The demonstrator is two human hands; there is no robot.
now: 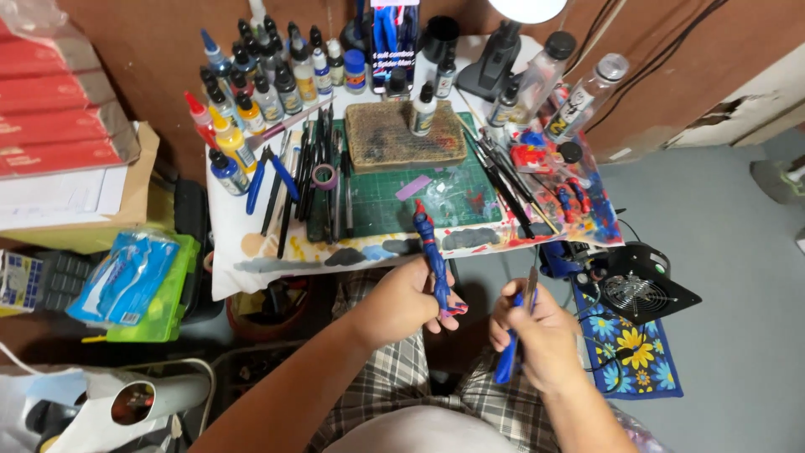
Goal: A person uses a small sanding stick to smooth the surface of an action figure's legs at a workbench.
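**Hands holding a figure and pliers over a paint-spattered hobby table**

Head view, looking down: the left hand (402, 304) is closed around the legs of a red and blue action figure (433, 264), which points up toward the near edge of the small white table (228, 243). The right hand (537, 329) grips blue-handled pliers (513, 340), tips pointing up, just beside the figure. On the table lie a green cutting mat (453, 201), a row of brushes and tools (306, 180), clustered paint bottles (260, 84) and a roll of tape (324, 175). A small black fan (641, 289) sits on the floor at right.
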